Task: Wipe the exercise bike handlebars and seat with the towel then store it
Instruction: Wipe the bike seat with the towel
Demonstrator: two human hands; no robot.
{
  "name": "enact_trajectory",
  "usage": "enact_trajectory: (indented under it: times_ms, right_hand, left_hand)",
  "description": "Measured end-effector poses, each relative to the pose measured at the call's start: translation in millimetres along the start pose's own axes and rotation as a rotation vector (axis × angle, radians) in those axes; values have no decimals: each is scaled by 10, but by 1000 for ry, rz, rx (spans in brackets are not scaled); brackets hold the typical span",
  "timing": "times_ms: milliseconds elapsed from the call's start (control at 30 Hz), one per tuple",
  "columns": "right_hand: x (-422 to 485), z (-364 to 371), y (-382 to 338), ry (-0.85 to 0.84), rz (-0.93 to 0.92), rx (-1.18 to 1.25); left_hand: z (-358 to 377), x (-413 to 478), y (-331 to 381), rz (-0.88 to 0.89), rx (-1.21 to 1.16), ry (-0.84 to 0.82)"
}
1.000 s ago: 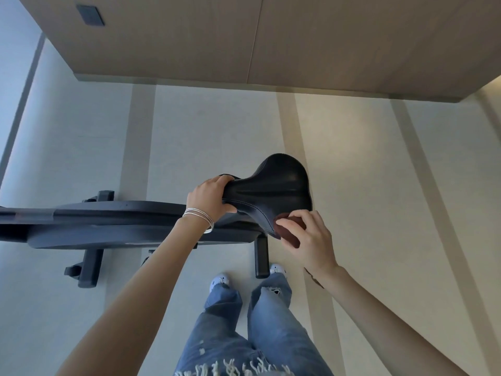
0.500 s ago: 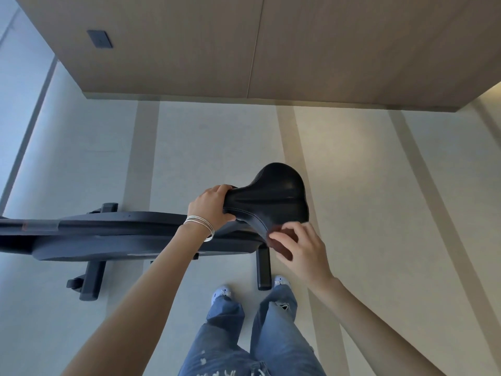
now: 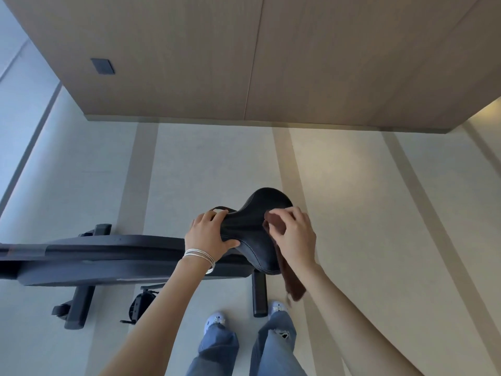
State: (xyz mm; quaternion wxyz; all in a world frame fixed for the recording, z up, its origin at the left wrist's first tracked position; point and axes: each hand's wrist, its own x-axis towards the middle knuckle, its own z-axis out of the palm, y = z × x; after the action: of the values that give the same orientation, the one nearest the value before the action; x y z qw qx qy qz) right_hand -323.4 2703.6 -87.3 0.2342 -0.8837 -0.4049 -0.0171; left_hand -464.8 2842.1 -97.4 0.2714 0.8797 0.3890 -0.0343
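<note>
Towel [image 3: 292,279] has risen onto the seat [image 3: 257,210], pinched by the right hand [image 3: 295,237].

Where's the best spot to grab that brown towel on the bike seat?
Probably the bunched top of the towel, on the seat, where the right hand pinches it. Come from above at the seat's wide end: the cloth is gathered thick there, while its tail hangs loose down the side. The left hand holds the narrow nose, so that side is taken.
</note>
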Motion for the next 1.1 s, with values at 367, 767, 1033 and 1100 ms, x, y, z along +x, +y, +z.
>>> enact_trajectory:
  times_ms: [367, 767, 1033, 1100]
  right_hand:
    - [-287, -88, 209, -28, 0, 98]
    - [1032, -8, 200, -402, -282, -47]
    - [1317, 11, 373, -582, -479, 140]
    - [1261, -38, 474, -580, -559, 172]
  left_hand:
    - [-13, -30, 84, -49, 11, 25]
    - [-25, -4, 216, -197, -21, -5]
    - [188, -237, 776, -522, -38, 205]
    - [271, -309, 942, -569, -101, 251]
